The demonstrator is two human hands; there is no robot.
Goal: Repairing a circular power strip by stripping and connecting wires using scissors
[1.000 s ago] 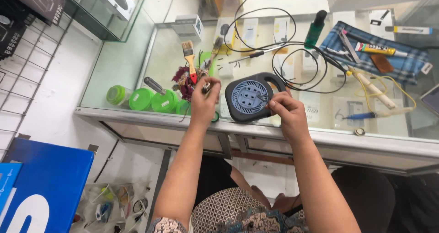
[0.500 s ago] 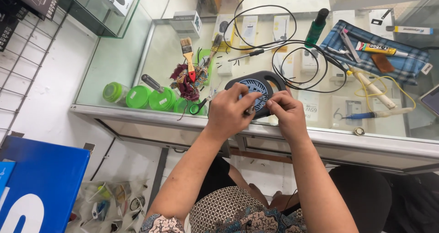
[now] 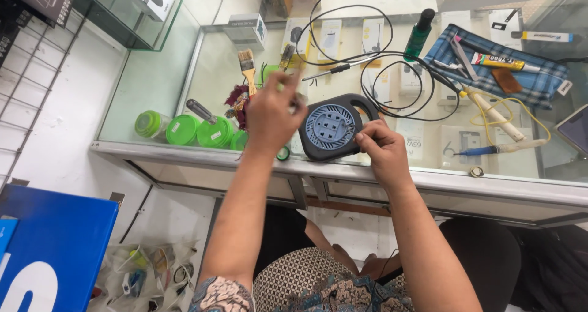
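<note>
At the near edge of the glass counter (image 3: 184, 104), my right hand (image 3: 381, 151) rests closed on the lower right rim of the black cable reel (image 3: 335, 128) with its blue socket face, thumb and fingers pinching its edge. Just left of the reel my left hand (image 3: 272, 113) is raised off the glass, fingers curled with the fingertips drawn together around something small and greenish that I cannot make out. Beyond it lie a paintbrush (image 3: 247, 67) and 3 green-lidded jars (image 3: 184, 128).
</note>
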